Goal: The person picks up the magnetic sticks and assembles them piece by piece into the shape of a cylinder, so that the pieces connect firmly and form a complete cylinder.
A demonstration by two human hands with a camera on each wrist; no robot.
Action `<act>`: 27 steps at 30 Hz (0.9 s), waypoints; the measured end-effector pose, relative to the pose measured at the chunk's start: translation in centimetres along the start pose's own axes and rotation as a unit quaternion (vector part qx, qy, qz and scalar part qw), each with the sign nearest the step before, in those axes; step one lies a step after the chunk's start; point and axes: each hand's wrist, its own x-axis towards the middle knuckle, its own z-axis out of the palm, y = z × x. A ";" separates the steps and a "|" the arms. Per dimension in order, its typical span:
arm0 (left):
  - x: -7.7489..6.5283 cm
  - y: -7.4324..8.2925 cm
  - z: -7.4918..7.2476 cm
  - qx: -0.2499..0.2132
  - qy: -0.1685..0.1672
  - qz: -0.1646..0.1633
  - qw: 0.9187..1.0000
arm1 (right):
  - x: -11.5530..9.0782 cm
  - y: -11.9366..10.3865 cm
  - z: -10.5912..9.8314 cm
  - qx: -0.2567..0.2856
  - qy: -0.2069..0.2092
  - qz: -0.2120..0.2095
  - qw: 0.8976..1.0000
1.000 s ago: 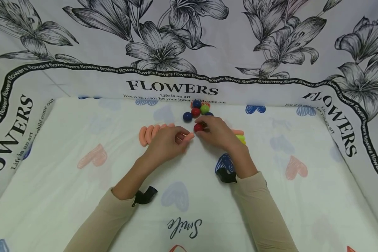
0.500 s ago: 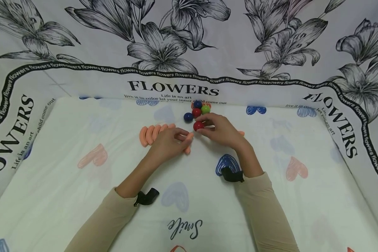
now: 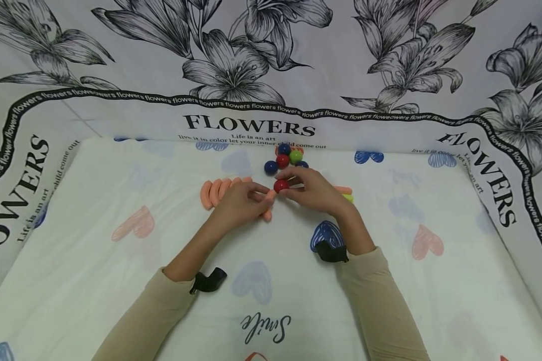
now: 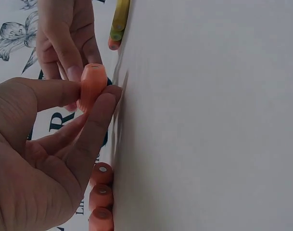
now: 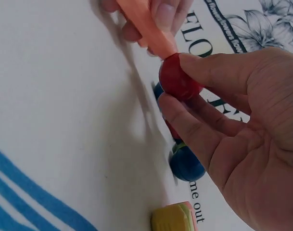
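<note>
My left hand (image 3: 239, 205) pinches a curved orange rod (image 5: 148, 26) between thumb and fingers; a pale dot marks its end in the left wrist view. My right hand (image 3: 316, 191) holds a glossy red ball (image 3: 280, 186) between thumb and fingertips. In the right wrist view the rod's tip meets the ball, both raised off the cloth. Beside my left hand lies a row of curved orange pieces (image 3: 212, 193), partly covered by that hand. Just beyond my right hand sits a cluster of balls, among them a blue ball (image 3: 271, 167), another red ball (image 3: 282, 160) and a green ball (image 3: 295, 157).
Yellow, green and orange sticks (image 4: 118, 24) lie behind my right hand, mostly hidden in the head view. A white cloth (image 3: 271, 250) printed with hearts covers the surface. Behind it hangs a flower-printed fabric (image 3: 334, 90). Black wrist cameras sit at both cuffs.
My right hand has brought the red ball slightly left and down, against the orange rod's end. The left hand has tilted the rod, showing its lower end. The ball cluster stays put.
</note>
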 end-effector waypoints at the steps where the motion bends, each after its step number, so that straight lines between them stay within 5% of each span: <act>1: 0.0 0.0 0.0 0.000 -0.003 0.001 1.000 | 0.0 0.0 0.1 -0.002 0.000 0.000 1.000; 14: 0.0 -0.2 0.1 -0.001 -0.009 -0.005 1.000 | 0.2 -0.2 0.1 -0.037 0.015 0.002 0.999; 27: -0.1 -0.2 0.1 0.011 0.006 -0.013 1.000 | -0.4 -0.3 -1.3 -0.050 0.176 -0.010 0.983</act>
